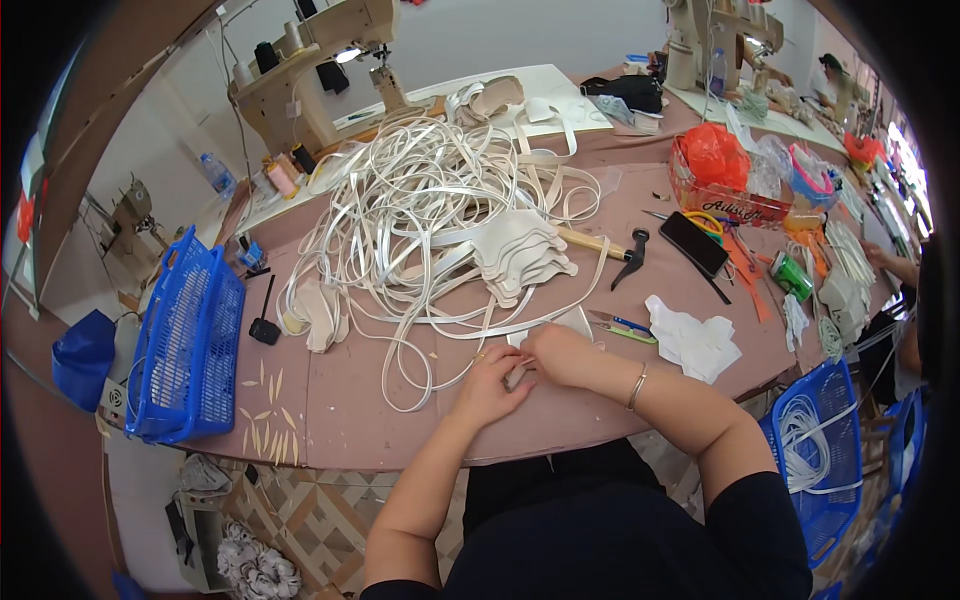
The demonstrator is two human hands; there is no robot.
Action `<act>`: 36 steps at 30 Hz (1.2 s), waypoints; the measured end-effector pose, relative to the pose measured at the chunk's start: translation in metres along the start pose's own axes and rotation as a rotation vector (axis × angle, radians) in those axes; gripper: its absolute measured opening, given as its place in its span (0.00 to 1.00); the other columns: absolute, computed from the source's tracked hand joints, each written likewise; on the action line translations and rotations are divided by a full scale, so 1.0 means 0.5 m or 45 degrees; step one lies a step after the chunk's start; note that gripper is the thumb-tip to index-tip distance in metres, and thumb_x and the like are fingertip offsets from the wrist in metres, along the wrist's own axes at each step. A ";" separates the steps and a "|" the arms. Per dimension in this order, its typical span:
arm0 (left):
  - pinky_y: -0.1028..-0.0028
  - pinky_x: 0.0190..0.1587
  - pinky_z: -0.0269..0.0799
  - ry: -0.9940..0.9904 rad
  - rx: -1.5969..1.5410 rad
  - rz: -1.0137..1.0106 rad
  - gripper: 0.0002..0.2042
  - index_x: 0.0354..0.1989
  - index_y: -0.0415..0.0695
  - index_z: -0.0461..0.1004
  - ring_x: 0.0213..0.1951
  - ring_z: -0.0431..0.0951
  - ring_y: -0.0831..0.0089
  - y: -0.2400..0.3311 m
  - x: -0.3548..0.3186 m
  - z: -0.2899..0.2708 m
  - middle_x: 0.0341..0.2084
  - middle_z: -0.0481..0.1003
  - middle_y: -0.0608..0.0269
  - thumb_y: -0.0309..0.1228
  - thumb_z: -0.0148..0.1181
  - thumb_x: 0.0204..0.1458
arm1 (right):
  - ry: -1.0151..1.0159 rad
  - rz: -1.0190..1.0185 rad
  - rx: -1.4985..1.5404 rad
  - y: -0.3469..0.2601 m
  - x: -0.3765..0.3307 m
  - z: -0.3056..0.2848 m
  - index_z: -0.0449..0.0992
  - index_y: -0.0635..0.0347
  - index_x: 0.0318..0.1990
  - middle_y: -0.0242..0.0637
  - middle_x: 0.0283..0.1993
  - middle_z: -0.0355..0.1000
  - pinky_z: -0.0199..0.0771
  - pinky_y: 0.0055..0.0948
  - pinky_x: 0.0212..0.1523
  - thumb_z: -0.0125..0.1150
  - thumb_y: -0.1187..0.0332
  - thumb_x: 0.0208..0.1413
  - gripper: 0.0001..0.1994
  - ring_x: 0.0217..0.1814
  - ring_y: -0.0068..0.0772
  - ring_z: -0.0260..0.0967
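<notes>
Hands at front edge of the mauve-topped bench (pixel 400 420): I log left hand (pixel 487 388) and right hand (pixel 560 355) touching, fingers closed narrow around a small pale cream strip piece (pixel 517 375) pinched between them. Tangled heap of cream flat strapping (pixel 420 210) lies just behind, one loop trailing near the left hand. Small snips with blue-green handles (pixel 622 327) rest just right of the right hand. Risk, as I judge it: the trailing loop snagging a wrist and dragging the heap, or the small piece slipping from the pinch.
</notes>
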State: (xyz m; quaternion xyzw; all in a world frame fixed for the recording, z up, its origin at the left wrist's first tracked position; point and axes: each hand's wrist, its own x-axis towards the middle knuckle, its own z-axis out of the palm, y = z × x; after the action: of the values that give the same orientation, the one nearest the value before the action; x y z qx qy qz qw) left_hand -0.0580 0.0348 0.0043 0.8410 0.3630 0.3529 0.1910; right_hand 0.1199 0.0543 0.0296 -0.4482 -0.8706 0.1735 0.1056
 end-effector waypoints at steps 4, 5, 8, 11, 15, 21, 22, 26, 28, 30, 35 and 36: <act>0.67 0.46 0.64 -0.106 0.023 -0.015 0.17 0.34 0.41 0.74 0.42 0.70 0.60 -0.010 0.001 -0.020 0.35 0.72 0.56 0.33 0.68 0.33 | -0.080 0.253 0.148 0.024 0.031 -0.021 0.75 0.61 0.33 0.49 0.33 0.72 0.70 0.38 0.40 0.56 0.63 0.46 0.11 0.37 0.48 0.70; 0.67 0.46 0.64 -0.114 0.029 -0.037 0.17 0.34 0.40 0.74 0.42 0.70 0.59 -0.008 0.001 -0.020 0.35 0.72 0.56 0.33 0.68 0.33 | -0.108 0.262 0.109 0.022 0.035 -0.023 0.75 0.62 0.33 0.49 0.33 0.72 0.70 0.38 0.41 0.56 0.63 0.46 0.12 0.38 0.48 0.70; 0.67 0.45 0.65 -0.085 0.070 -0.074 0.17 0.33 0.40 0.73 0.42 0.71 0.59 0.000 0.003 -0.017 0.35 0.72 0.55 0.32 0.67 0.34 | -0.186 0.295 0.008 0.011 0.052 -0.027 0.76 0.65 0.33 0.51 0.35 0.72 0.69 0.39 0.43 0.55 0.63 0.46 0.13 0.40 0.48 0.70; 0.69 0.41 0.69 0.048 0.117 -0.080 0.14 0.33 0.41 0.73 0.38 0.73 0.61 -0.004 -0.008 0.004 0.34 0.73 0.57 0.29 0.65 0.36 | -0.224 0.331 -0.048 0.006 0.059 -0.030 0.76 0.66 0.33 0.52 0.35 0.72 0.69 0.39 0.42 0.54 0.64 0.46 0.13 0.40 0.48 0.70; 0.71 0.34 0.71 0.115 0.350 0.077 0.08 0.31 0.45 0.72 0.33 0.75 0.66 -0.005 -0.015 0.005 0.32 0.73 0.63 0.26 0.60 0.40 | -0.183 0.404 -0.051 -0.006 0.055 -0.030 0.75 0.66 0.32 0.52 0.33 0.72 0.69 0.40 0.42 0.54 0.63 0.47 0.13 0.39 0.50 0.70; 0.74 0.32 0.70 0.027 0.613 0.474 0.07 0.29 0.45 0.73 0.33 0.73 0.65 -0.032 0.006 -0.025 0.33 0.72 0.64 0.26 0.61 0.39 | -0.176 0.506 0.015 -0.016 0.049 -0.028 0.75 0.66 0.33 0.52 0.35 0.72 0.69 0.40 0.42 0.54 0.63 0.47 0.13 0.40 0.49 0.70; 0.73 0.34 0.70 0.016 0.613 0.509 0.06 0.28 0.45 0.74 0.35 0.72 0.64 -0.030 0.010 -0.027 0.34 0.72 0.64 0.26 0.61 0.39 | -0.171 0.527 0.025 -0.016 0.047 -0.028 0.75 0.66 0.33 0.52 0.35 0.72 0.69 0.40 0.42 0.54 0.63 0.47 0.13 0.40 0.49 0.70; 0.65 0.47 0.61 0.098 0.205 -0.295 0.05 0.23 0.44 0.75 0.50 0.63 0.59 -0.007 0.002 -0.002 0.40 0.70 0.62 0.30 0.63 0.38 | -0.108 0.515 -0.006 -0.009 0.045 -0.004 0.75 0.66 0.34 0.51 0.34 0.72 0.69 0.40 0.42 0.54 0.63 0.47 0.13 0.40 0.49 0.70; 0.59 0.54 0.54 0.080 0.108 -0.603 0.06 0.22 0.44 0.76 0.56 0.57 0.55 -0.027 -0.001 0.016 0.44 0.69 0.61 0.33 0.63 0.38 | -0.057 0.514 -0.017 -0.004 0.043 0.005 0.75 0.65 0.33 0.50 0.34 0.72 0.69 0.40 0.41 0.55 0.63 0.47 0.13 0.39 0.49 0.70; 0.55 0.57 0.47 0.110 0.179 -0.713 0.06 0.22 0.45 0.77 0.60 0.52 0.55 -0.009 -0.003 0.029 0.48 0.67 0.62 0.34 0.62 0.39 | -0.013 0.462 0.044 0.006 0.035 0.009 0.75 0.65 0.32 0.49 0.33 0.72 0.69 0.40 0.40 0.56 0.63 0.46 0.12 0.38 0.49 0.70; 0.49 0.60 0.35 0.076 0.226 -0.790 0.07 0.22 0.46 0.77 0.64 0.43 0.53 -0.012 -0.007 0.035 0.55 0.62 0.62 0.35 0.60 0.41 | -0.254 0.321 0.203 -0.025 0.030 -0.044 0.74 0.66 0.34 0.47 0.36 0.72 0.69 0.40 0.41 0.58 0.63 0.46 0.13 0.40 0.47 0.70; 0.50 0.61 0.33 0.062 0.200 -0.801 0.07 0.22 0.45 0.77 0.64 0.42 0.53 -0.009 -0.005 0.032 0.56 0.61 0.62 0.36 0.60 0.41 | -0.273 0.320 0.183 -0.026 0.034 -0.043 0.73 0.66 0.35 0.47 0.36 0.72 0.69 0.40 0.42 0.58 0.63 0.46 0.14 0.40 0.47 0.70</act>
State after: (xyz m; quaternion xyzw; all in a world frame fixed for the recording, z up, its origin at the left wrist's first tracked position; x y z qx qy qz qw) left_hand -0.0499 0.0348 -0.0104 0.6912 0.6356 0.2674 0.2165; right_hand 0.1077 0.0654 0.0551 -0.5238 -0.7993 0.2938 0.0212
